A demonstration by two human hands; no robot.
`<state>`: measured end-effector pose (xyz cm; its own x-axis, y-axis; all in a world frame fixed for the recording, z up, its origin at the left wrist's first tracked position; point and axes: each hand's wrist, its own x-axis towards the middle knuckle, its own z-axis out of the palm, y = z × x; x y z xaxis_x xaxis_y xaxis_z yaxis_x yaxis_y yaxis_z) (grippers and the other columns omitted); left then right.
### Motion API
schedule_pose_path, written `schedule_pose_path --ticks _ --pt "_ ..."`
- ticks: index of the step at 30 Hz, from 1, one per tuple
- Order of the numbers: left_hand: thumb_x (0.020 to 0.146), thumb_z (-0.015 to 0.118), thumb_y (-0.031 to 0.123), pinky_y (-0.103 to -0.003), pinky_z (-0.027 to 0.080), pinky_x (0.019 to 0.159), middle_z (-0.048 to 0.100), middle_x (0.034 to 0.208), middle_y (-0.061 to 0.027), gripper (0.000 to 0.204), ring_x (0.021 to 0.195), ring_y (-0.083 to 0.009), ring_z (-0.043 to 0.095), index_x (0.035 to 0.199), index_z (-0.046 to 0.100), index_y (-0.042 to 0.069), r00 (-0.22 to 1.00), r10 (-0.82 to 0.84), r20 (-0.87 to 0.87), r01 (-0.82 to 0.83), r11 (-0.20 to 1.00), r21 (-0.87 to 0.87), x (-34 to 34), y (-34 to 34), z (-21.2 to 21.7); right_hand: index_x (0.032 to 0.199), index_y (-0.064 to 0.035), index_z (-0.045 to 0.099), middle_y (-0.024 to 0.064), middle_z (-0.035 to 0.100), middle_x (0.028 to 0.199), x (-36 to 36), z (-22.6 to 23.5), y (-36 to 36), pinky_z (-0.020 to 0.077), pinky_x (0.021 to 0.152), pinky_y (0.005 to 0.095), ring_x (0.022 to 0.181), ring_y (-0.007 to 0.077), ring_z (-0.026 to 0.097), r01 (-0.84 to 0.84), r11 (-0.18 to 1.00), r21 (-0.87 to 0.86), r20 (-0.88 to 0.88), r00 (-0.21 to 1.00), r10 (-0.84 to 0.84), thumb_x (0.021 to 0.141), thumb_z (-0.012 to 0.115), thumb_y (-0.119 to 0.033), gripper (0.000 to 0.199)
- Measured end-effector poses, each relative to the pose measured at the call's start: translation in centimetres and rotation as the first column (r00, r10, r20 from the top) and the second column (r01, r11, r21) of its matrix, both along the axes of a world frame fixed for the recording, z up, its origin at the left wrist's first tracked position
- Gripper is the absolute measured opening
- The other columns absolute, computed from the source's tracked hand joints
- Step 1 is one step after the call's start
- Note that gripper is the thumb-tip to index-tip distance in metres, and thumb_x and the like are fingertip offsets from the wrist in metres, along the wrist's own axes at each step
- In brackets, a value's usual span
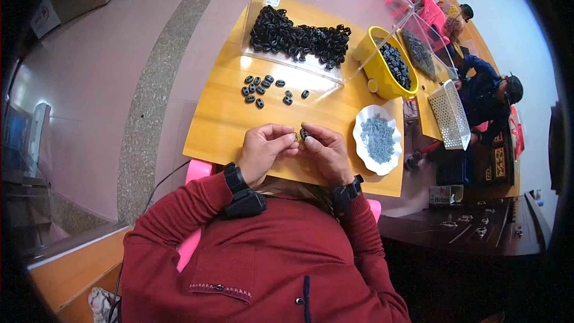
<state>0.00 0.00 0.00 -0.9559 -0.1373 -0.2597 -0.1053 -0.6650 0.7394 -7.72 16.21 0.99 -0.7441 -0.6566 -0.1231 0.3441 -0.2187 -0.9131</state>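
**Two hands pinching a small black ring at the near table edge**

The wooden table (221,119) ends just at the wrists; its near edge runs from 8 to 4 o'clock, with pale floor open beyond the left edge. Bare tabletop lies between the hands and the loose black rings (263,88) at 12 o'clock. A clear bin (359,0) holding a ring heap (299,39) closes the far side; a yellow tub (378,69) and white scalloped dish (378,139) stand at 2 and 3 o'clock. The left hand (263,151) and right hand (326,152) meet fingertip to fingertip, fingers curled, both pinching one small black ring (303,134).
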Motion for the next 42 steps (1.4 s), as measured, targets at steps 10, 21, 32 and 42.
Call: schedule_pose_path --ticks 10,21,32,42 --pt "0.089 0.062 0.006 -0.025 0.057 0.072 0.065 0.089 -0.0076 0.016 0.077 -0.0125 0.065 0.102 0.059 -0.002 1.0 -0.008 0.003 0.008 1.0 -0.004 0.0 -0.2 0.3 0.119 0.0037 0.057 0.0103 0.066 0.104 -0.5 -0.9 0.1 0.0529 0.082 0.0275 0.09 0.0145 0.063 0.0 0.996 0.084 -0.091 0.996 0.008 0.089 0.06 -0.002 0.031" --pt "0.088 0.064 0.006 -0.024 0.057 0.071 0.065 0.087 -0.0076 0.014 0.076 -0.0123 0.064 0.099 0.06 -0.002 0.999 -0.036 -0.007 0.036 0.999 0.008 -0.1 -0.3 0.3 0.114 0.0026 0.061 0.0085 0.067 0.101 -0.5 -0.4 0.1 0.0518 0.08 0.0252 0.088 0.0131 0.064 -0.026 0.996 0.082 -0.095 0.995 0.034 0.087 0.063 -0.003 0.027" --pt "0.086 0.065 0.003 -0.024 0.057 0.069 0.067 0.086 -0.0093 0.012 0.074 -0.0129 0.065 0.096 0.062 -0.003 0.998 -0.06 -0.027 0.061 0.997 0.041 0.0 -0.4 0.1 0.112 0.0023 0.063 0.0092 0.068 0.101 -0.2 0.0 0.2 0.0524 0.079 0.0257 0.087 0.0133 0.064 -0.054 0.998 -0.03 -0.025 0.998 0.054 0.086 0.064 -0.001 0.026" --pt "0.085 0.067 0.005 -0.024 0.057 0.068 0.066 0.087 -0.0093 0.013 0.074 -0.0134 0.065 0.094 0.062 -0.002 0.991 -0.132 -0.037 0.133 0.99 0.037 0.1 -0.9 0.2 0.109 0.0043 0.062 0.0113 0.067 0.098 -0.2 -0.4 0.3 0.0541 0.079 0.0292 0.086 0.017 0.065 -0.083 0.996 -0.034 -0.058 0.995 0.081 0.086 0.061 0.003 0.023"
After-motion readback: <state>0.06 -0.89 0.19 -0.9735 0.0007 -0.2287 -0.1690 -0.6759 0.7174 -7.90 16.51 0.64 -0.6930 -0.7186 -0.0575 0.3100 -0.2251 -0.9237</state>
